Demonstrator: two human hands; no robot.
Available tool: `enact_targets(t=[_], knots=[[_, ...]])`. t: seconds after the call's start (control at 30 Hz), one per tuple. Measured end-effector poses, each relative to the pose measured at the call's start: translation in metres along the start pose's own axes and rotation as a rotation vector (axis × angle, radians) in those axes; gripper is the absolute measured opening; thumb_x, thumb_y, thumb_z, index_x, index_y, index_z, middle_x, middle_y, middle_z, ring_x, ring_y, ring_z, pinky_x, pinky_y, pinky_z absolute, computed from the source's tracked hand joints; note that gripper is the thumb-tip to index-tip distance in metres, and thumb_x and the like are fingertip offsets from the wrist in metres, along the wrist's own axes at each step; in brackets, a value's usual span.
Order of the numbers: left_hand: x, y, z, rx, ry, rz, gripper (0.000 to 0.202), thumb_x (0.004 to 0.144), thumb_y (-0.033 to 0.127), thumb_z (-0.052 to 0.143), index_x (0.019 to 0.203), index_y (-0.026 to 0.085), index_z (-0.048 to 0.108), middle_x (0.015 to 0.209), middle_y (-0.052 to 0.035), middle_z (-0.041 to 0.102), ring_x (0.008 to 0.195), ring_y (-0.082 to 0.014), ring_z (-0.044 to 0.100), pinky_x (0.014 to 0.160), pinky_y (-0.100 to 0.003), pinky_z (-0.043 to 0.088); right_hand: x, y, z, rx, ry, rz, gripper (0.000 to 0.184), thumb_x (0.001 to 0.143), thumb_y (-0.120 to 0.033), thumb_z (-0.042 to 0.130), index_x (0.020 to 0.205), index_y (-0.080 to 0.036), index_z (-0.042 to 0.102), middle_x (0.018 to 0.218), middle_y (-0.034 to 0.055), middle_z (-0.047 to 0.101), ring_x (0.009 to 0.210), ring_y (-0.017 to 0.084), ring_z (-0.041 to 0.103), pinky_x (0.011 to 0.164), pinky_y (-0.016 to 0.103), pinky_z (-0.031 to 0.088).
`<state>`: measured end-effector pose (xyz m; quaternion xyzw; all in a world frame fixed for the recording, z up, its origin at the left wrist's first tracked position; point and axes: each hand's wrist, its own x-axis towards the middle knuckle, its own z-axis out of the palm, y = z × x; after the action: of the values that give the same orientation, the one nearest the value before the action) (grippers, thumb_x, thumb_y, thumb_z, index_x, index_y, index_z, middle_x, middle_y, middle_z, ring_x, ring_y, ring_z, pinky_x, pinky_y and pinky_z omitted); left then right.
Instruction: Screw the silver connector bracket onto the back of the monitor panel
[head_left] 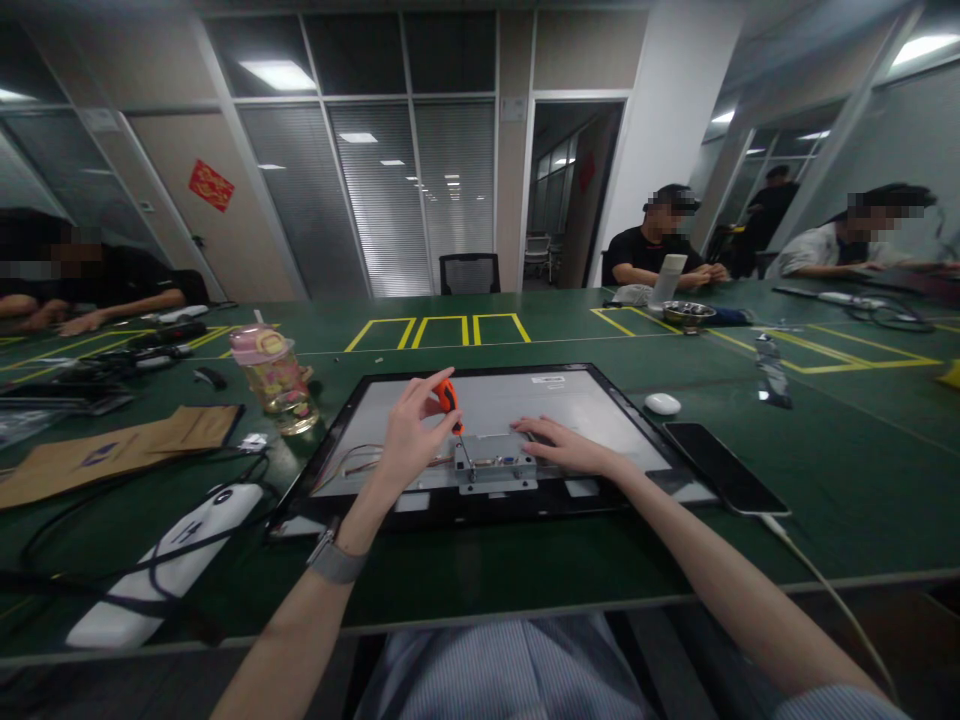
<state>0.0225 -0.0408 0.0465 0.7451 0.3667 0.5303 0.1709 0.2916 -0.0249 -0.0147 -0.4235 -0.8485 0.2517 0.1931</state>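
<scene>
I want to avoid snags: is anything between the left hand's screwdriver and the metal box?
Nothing visible stands between them: the left hand holds the orange screwdriver pointing down at the metal box. The right hand is off to the screwdriver's right.

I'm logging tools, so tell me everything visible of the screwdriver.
The screwdriver has an orange handle with black parts and a thin shaft that looks metal. The left hand holds the handle; the tool is tilted, handle up, shaft running down to the silvery box on the flat panel. Its tip is too small to make out.
</scene>
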Motion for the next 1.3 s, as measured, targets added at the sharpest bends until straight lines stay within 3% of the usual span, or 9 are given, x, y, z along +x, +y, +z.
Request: enact_targets(t=[0.2,0.3,0.37,0.5,0.7,0.9,1.03,1.13,1.3], knots=[[0.009,-0.016,-0.010,-0.070,0.394,-0.100,0.056,0.074,0.019,0.062,0.125,0.023,0.040,0.102,-0.0051,0.054,0.075,-0.0110,0.061,0.060,-0.022,0.055,-0.001,0.000,0.000,0.009,0.004,-0.004,0.048,0.088,-0.052,0.041,0.127,-0.024,0.047,0.137,0.0049,0.045,0.131,0.023,0.033,0.112,0.045,0.010],[0.013,-0.027,-0.021,0.108,0.432,-0.020,0.049,0.078,0.017,0.058,0.124,0.021,0.042,0.112,-0.0089,0.056,0.087,-0.0151,0.061,0.069,-0.027,0.055,-0.001,0.000,0.000,0.004,0.003,-0.008,0.047,0.088,-0.052,0.041,0.126,-0.024,0.047,0.137,0.0047,0.045,0.131,0.023,0.032,0.112,0.045,0.010],[0.015,-0.035,-0.026,0.259,0.307,0.055,0.046,0.081,0.015,0.053,0.125,0.021,0.044,0.119,-0.0095,0.056,0.096,-0.0179,0.059,0.080,-0.033,0.052,-0.001,0.000,0.000,0.001,0.006,-0.003,0.048,0.088,-0.053,0.040,0.126,-0.024,0.047,0.137,0.0048,0.045,0.131,0.023,0.032,0.112,0.045,0.011],[0.016,-0.051,-0.030,0.443,0.027,0.126,0.035,0.082,0.014,0.051,0.116,0.021,0.054,0.109,-0.0065,0.062,0.101,-0.0199,0.057,0.091,-0.037,0.045,-0.001,-0.001,0.000,0.005,0.002,0.009,0.051,0.088,-0.055,0.039,0.127,-0.024,0.046,0.138,0.0045,0.044,0.132,0.023,0.031,0.112,0.045,0.011],[0.010,-0.088,-0.025,0.560,-0.308,-0.050,0.026,0.079,0.011,0.050,0.100,0.015,0.063,0.097,-0.0086,0.060,0.092,-0.0204,0.058,0.087,-0.036,0.045,0.000,0.001,0.000,-0.007,0.001,0.003,0.050,0.088,-0.054,0.039,0.128,-0.025,0.046,0.138,0.0037,0.044,0.132,0.023,0.031,0.112,0.045,0.009],[0.004,-0.113,-0.023,0.532,-0.397,-0.097,0.022,0.077,0.014,0.054,0.094,0.017,0.067,0.092,-0.0069,0.065,0.085,-0.0199,0.060,0.083,-0.034,0.047,-0.001,-0.004,-0.001,-0.019,-0.008,0.006,0.050,0.089,-0.052,0.038,0.129,-0.023,0.045,0.138,0.0056,0.044,0.132,0.023,0.031,0.112,0.044,0.009],[0.006,-0.105,-0.022,0.520,-0.378,-0.109,0.025,0.078,0.019,0.053,0.100,0.015,0.065,0.099,-0.0099,0.065,0.092,-0.0221,0.060,0.088,-0.038,0.045,-0.004,-0.011,-0.003,-0.021,0.006,0.018,0.051,0.089,-0.051,0.038,0.131,-0.022,0.042,0.135,0.0071,0.046,0.130,0.024,0.034,0.111,0.045,0.014],[0.005,-0.086,-0.018,0.457,-0.384,-0.066,0.031,0.083,0.030,0.050,0.109,0.018,0.061,0.110,-0.0081,0.062,0.103,-0.0200,0.057,0.093,-0.034,0.043,-0.006,-0.016,-0.005,-0.002,0.047,0.067,0.054,0.087,-0.053,0.041,0.129,-0.019,0.044,0.132,0.0102,0.049,0.123,0.025,0.043,0.106,0.044,0.028],[-0.003,-0.062,-0.009,0.195,-0.737,-0.162,0.071,0.066,0.048,0.067,0.130,0.026,0.045,0.127,-0.0064,0.054,0.114,-0.0246,0.052,0.095,-0.036,0.042,-0.006,-0.016,-0.006,0.068,0.021,0.035,0.053,0.081,-0.054,0.052,0.125,-0.024,0.048,0.133,0.0072,0.049,0.125,0.027,0.040,0.110,0.048,0.016]])
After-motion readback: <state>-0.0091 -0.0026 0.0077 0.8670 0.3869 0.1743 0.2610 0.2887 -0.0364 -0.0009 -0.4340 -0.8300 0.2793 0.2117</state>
